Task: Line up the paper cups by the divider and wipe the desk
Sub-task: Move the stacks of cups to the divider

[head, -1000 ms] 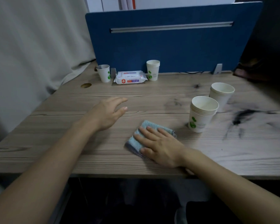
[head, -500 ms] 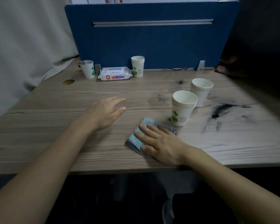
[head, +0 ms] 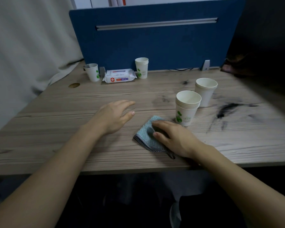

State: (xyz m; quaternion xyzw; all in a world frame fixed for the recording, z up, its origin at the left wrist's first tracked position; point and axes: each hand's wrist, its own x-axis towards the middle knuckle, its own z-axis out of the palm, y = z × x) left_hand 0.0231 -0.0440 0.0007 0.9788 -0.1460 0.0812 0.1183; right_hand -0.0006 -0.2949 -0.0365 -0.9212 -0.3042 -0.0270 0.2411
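two cup stacks (head: pixel 187 107) sit mid-desk, black smudge (head: pixel 227 109) unwiped. right hand (head: pixel 174 137) curls onto the cloth (head: pixel 146 137), left hand (head: pixel 113 116) relaxed, holding nothing.

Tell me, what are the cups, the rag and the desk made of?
The cups look like thin matte white paper with printed green leaves. The rag under the right hand seems to be woven cloth: a bumpy light-blue weave with a dark checked hem. The desk shows grey wood grain, perhaps a laminate print.
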